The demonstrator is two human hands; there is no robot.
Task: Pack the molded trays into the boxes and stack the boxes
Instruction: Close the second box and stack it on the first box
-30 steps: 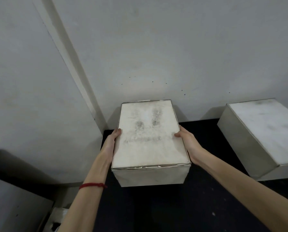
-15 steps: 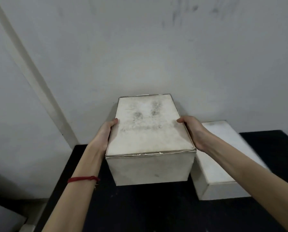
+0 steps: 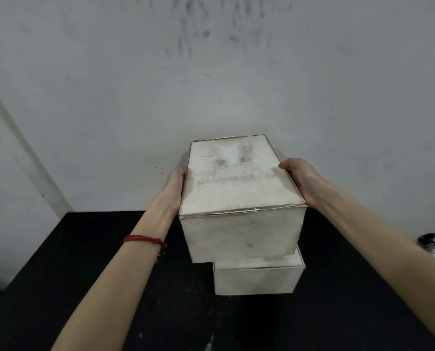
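Both arms reach forward, the left hand [image 3: 175, 184] and right hand [image 3: 298, 178] pressed flat against opposite sides of a closed box [image 3: 239, 198] (lid smudged grey). It hangs over a second box [image 3: 258, 279] on the black surface [image 3: 110, 287], shifted a little left of it.

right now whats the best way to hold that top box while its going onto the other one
By its two long side walls, one palm from each side, as the left hand and right hand do now. The upper box is wide, closed and smooth, without handles, so squeezing opposite walls keeps it level over the lower box.

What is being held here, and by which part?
A closed white box, held between the left hand and right hand pressed against its opposite long sides.
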